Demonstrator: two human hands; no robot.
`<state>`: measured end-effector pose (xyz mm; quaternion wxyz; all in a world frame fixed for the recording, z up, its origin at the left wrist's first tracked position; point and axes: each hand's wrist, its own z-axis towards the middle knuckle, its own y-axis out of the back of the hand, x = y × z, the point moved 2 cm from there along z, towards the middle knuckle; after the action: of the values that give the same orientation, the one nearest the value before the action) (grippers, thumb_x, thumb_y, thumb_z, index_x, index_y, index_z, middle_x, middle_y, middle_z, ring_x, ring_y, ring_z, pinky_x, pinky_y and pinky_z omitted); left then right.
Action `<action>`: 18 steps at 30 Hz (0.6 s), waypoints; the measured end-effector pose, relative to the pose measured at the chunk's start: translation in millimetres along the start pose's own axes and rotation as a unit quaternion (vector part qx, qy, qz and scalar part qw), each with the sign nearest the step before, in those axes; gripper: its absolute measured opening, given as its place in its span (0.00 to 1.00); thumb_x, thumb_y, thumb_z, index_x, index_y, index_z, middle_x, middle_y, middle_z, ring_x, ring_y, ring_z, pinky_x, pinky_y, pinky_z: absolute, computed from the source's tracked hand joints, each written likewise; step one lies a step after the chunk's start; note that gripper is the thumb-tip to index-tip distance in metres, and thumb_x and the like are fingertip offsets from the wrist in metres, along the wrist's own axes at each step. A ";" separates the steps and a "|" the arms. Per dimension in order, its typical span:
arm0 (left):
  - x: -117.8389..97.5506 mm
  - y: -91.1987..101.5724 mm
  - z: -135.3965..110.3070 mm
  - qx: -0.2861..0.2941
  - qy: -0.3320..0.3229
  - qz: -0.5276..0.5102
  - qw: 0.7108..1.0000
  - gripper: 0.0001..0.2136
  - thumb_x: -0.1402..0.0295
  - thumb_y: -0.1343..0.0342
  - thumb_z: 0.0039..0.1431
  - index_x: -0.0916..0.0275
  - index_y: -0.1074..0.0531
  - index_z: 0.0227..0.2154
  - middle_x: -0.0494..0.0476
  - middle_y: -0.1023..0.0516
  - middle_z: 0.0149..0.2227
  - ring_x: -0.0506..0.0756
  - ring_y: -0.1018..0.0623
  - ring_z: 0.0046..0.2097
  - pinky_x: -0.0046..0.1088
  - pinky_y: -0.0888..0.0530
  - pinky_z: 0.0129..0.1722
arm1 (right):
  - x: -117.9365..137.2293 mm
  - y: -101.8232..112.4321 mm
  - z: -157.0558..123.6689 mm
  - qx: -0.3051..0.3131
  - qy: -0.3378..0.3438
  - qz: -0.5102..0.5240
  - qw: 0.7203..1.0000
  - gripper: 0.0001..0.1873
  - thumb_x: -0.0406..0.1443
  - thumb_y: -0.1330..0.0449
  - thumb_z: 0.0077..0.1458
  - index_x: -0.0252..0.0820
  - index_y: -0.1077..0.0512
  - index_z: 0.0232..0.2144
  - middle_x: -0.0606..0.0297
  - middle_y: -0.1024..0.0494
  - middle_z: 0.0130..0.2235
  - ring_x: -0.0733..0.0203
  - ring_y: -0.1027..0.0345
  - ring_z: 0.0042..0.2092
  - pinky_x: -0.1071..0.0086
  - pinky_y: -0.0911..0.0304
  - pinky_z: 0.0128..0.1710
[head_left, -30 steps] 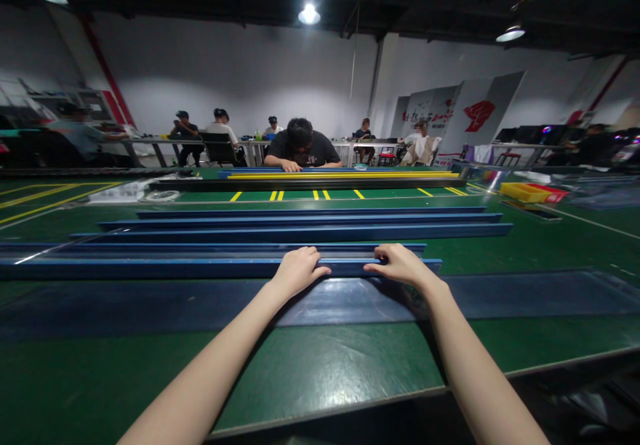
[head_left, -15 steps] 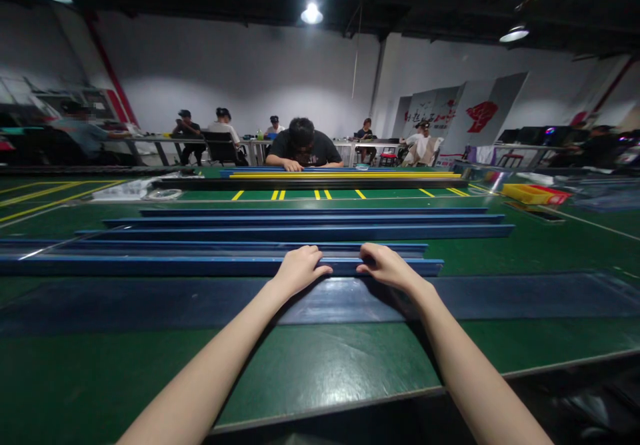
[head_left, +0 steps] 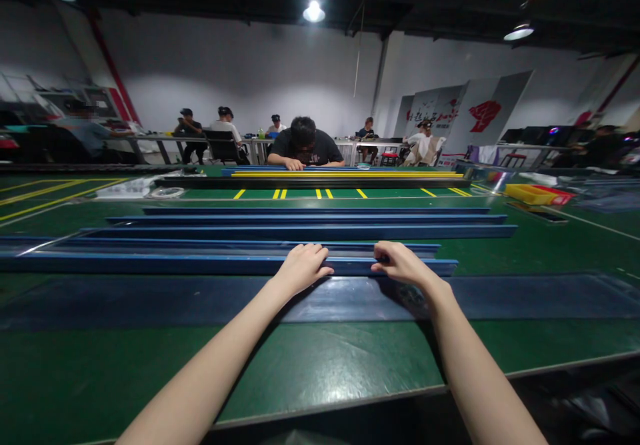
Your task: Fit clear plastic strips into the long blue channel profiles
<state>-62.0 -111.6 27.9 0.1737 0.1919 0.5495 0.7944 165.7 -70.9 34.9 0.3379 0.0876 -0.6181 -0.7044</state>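
Observation:
A long blue channel profile [head_left: 175, 264] lies crosswise on the green table, its two raised edges running left to right. Over its near edge my left hand [head_left: 303, 266] is closed, fingers on top and thumb on the side facing me. My right hand [head_left: 397, 261] grips the same edge farther right, with fingers curled and thumb bent in. Its fingertips are partly hidden behind the edge. Under my forearms a flat translucent sheet [head_left: 150, 302] stretches across the table on my side of the profile.
Beyond lie more blue profiles [head_left: 310, 231], a black bar [head_left: 310, 183] and a yellow strip [head_left: 350, 175]. Yellow and red bins [head_left: 530, 194] stand at right. A co-worker [head_left: 304, 144] leans over the far side. The green table's [head_left: 320, 365] near edge is close to me.
The blue profile's right end has shifted right. My right hand has moved right along with it, widening the gap between my hands. My left hand has stayed nearly in place.

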 end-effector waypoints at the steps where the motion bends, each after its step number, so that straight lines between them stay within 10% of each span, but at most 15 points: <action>1: 0.1 0.1 0.0 -0.002 -0.001 0.002 1.000 0.13 0.58 0.48 0.56 0.63 0.33 0.36 0.55 0.27 0.38 0.56 0.28 0.42 0.30 0.34 0.40 | -3.7 1.2 -1.2 0.001 -0.008 -0.001 1.000 0.07 0.37 0.44 0.45 0.41 0.39 0.24 0.67 0.33 0.26 0.65 0.43 0.28 0.73 0.50 0.28; 18: 22.9 7.0 -2.0 0.026 -0.013 -0.088 0.996 0.11 0.59 0.48 0.56 0.61 0.31 0.33 0.52 0.28 0.37 0.52 0.28 0.40 0.24 0.34 0.36 | -11.1 5.2 -5.6 0.001 -0.028 0.006 1.000 0.07 0.38 0.44 0.43 0.41 0.39 0.23 0.67 0.33 0.26 0.65 0.43 0.28 0.73 0.50 0.27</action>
<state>-83.3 -104.4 36.4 0.2452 0.1573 0.5822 0.7591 179.1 -69.0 35.3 0.3246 0.0640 -0.6284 -0.7040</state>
